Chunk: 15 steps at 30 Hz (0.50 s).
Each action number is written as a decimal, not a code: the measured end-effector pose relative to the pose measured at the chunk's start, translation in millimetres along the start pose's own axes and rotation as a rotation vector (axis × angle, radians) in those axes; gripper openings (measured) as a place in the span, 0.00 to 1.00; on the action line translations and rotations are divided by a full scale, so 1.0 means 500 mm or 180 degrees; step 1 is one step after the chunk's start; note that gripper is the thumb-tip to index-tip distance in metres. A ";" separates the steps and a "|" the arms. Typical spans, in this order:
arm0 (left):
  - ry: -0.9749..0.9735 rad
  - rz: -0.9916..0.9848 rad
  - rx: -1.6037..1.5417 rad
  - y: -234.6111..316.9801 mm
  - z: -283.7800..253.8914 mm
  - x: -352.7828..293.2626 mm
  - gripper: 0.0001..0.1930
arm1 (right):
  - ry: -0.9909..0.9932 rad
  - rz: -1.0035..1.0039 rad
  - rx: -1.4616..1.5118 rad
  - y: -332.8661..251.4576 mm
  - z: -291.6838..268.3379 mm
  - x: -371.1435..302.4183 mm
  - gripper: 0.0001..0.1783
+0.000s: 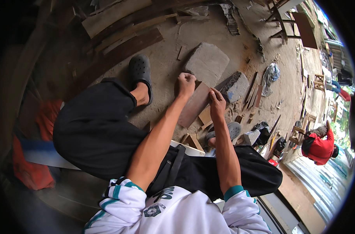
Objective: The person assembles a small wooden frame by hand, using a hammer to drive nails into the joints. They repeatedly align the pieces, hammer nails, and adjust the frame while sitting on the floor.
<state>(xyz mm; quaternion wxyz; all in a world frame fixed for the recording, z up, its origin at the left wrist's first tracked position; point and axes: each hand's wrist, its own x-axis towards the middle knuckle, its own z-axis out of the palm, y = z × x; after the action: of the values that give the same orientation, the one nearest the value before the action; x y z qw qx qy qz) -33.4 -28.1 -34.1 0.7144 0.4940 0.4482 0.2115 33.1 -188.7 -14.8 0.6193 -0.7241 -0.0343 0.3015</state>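
A flat reddish-brown wooden board [195, 104] slants between my hands, its far end close to a thick grey stone slab [207, 62] on the ground. My right hand [217, 104] grips the board's right edge near that end, thumb and fingers closed on it. At the board's far left corner, my left hand [186, 84] is closed in a fist; whatever is inside its fingers is hidden. A second rough grey block [236, 86] sits just right of the slab.
Wood offcuts [192, 142] lie below the board, and narrow strips [253, 93] right of the block. Long planks [123, 46] are stacked at the far left. Crumpled plastic [270, 78] lies farther right. A wooden chair [288, 27] stands far right; a person in red [320, 146] sits beyond.
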 end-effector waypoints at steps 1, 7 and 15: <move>0.0025 0.0096 0.0238 -0.023 0.009 0.002 0.10 | 0.0016 -0.0035 -0.0050 0.000 0.002 -0.001 0.18; -0.0064 0.0139 0.1461 0.060 0.049 -0.082 0.11 | 0.0141 0.0002 -0.0072 -0.001 -0.003 -0.009 0.17; -0.0070 0.0453 0.1615 0.068 0.063 -0.092 0.10 | 0.0355 0.0170 0.0091 0.002 0.009 -0.020 0.16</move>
<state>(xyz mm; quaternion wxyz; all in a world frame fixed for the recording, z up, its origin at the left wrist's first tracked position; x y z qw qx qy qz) -25.4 -64.4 19.7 0.5558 0.6899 0.4432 0.1367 22.3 -189.2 -11.8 0.6223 -0.7315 0.0239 0.2775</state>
